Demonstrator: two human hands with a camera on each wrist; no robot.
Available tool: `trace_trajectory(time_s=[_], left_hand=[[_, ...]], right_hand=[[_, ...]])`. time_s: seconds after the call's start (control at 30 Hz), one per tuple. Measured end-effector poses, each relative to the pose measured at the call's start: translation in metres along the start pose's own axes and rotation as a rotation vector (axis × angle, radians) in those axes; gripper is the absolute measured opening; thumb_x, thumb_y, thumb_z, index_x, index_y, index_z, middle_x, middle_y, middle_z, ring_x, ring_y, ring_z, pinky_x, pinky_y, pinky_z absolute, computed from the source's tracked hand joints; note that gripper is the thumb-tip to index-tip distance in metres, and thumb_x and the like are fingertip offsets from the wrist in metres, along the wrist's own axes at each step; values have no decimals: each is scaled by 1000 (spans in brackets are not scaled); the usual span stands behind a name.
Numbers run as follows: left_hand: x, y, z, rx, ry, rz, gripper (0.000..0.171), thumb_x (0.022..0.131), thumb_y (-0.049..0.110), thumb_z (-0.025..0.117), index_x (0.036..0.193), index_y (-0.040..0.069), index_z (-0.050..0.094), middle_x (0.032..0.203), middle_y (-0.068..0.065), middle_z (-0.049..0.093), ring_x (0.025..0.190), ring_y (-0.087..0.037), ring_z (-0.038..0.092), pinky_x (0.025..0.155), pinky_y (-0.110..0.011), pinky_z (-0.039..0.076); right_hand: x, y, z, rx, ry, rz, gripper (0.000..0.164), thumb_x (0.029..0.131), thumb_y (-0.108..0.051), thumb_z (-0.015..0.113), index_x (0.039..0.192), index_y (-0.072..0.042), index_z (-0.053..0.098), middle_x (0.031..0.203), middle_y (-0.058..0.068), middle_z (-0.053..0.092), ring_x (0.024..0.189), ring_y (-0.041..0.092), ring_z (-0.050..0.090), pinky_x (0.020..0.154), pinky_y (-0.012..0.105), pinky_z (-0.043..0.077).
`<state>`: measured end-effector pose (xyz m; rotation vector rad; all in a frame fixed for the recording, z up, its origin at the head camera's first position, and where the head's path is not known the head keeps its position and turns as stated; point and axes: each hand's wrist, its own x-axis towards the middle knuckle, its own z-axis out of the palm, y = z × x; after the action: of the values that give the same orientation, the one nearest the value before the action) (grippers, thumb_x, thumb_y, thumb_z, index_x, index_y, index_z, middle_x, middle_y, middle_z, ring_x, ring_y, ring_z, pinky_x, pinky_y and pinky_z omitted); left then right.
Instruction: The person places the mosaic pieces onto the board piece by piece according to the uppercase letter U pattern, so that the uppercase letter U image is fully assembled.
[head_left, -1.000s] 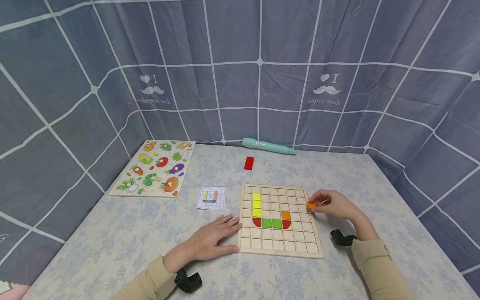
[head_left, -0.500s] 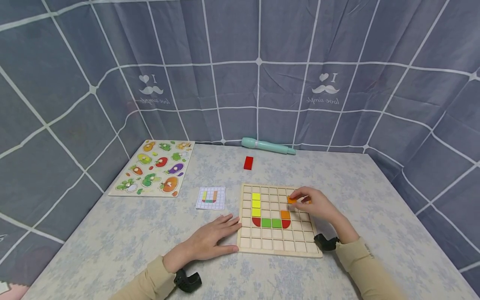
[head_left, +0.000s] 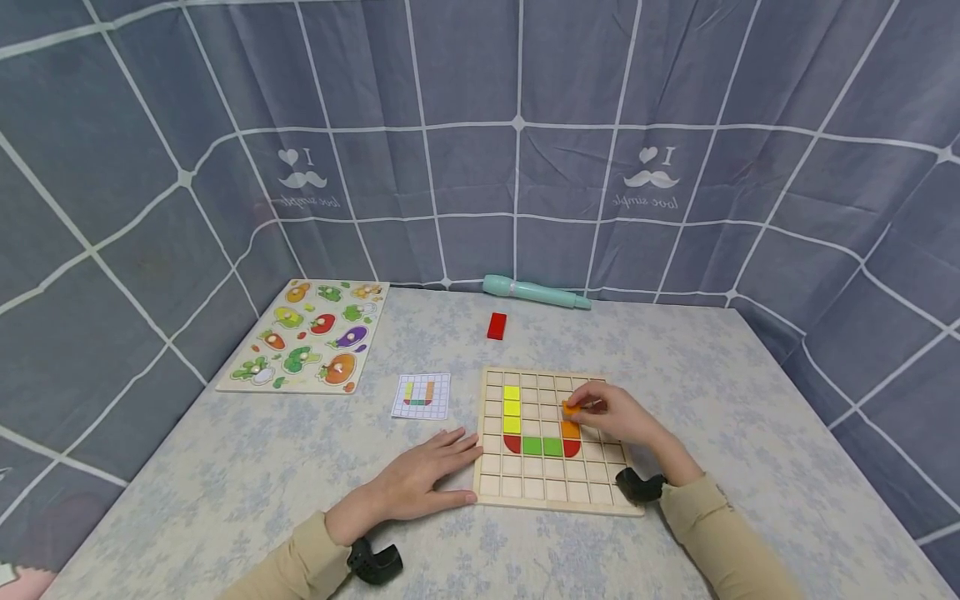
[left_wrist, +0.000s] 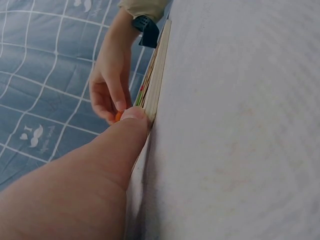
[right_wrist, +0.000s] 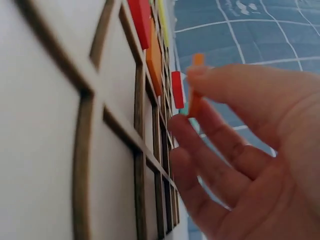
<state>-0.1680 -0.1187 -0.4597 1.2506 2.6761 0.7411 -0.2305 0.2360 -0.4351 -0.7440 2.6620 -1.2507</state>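
My right hand point(head_left: 618, 414) pinches an orange square tile point(head_left: 571, 409) between thumb and fingers, over the wooden grid board point(head_left: 525, 492). In the right wrist view this orange tile point(right_wrist: 195, 106) is held edge-on, apart from the grid, with the thumb covering part of it. Just in front of it, one orange tile point(head_left: 571, 430) sits in a cell above a red rounded tile point(head_left: 572, 448). Two green tiles point(head_left: 542, 447) lead to another red rounded tile point(head_left: 512, 444), below a yellow column point(head_left: 512, 408). My left hand point(head_left: 423, 479) lies flat, its fingers touching the board's left edge.
A small pattern card point(head_left: 422, 396) lies left of the board. Behind the board are a red rectangular block point(head_left: 497, 326) and a mint-green pen-shaped object point(head_left: 536, 292). A vegetable puzzle board point(head_left: 303, 342) lies at the back left, near the curtain point(head_left: 465, 167).
My right hand has come in from beyond the board's right edge, moving left and slightly toward me with the orange tile. The left hand has stayed put.
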Motion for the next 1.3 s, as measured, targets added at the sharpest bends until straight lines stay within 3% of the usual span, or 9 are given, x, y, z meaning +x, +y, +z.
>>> trace_trajectory(time_s=[0.43, 0.9, 1.3], left_hand=[[0, 0, 2, 31, 41, 32, 64, 92, 50, 52, 143, 11, 43, 149, -4, 35, 138, -26, 26, 112, -41, 24], [1, 0, 1, 36, 32, 22, 65, 92, 53, 50, 143, 13, 42, 149, -3, 35, 139, -25, 24, 113, -39, 23], [1, 1, 1, 30, 32, 19, 65, 92, 52, 51, 143, 13, 42, 149, -3, 34, 139, -25, 24, 113, -40, 24]], right_hand=[[1, 3, 8, -31, 51, 17, 14, 87, -11, 68, 102, -12, 67, 103, 1, 63, 94, 21, 59, 82, 34, 52], [2, 7, 8, -37, 65, 75, 18, 85, -16, 71, 102, -14, 67, 101, 1, 63, 85, 18, 56, 75, 35, 49], [1, 1, 1, -13, 25, 65, 22, 86, -14, 70, 107, -8, 66, 106, 6, 62, 97, 24, 57, 83, 38, 51]])
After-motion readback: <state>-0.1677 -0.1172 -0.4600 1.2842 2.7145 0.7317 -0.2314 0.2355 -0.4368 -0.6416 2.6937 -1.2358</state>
